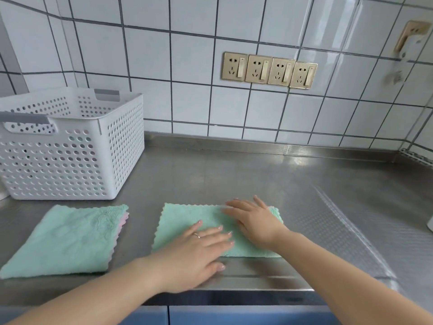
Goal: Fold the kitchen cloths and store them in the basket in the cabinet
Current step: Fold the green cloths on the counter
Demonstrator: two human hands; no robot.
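Both the left hand (199,252) and right hand (254,221) lay flat, fingers straight, pressing the folded green cloth (178,221) on the steel counter (234,174). No writing was legible.

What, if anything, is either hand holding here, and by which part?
Nothing is gripped. The left hand and right hand lie flat, fingers straight, on top of the folded green cloth on the steel counter.
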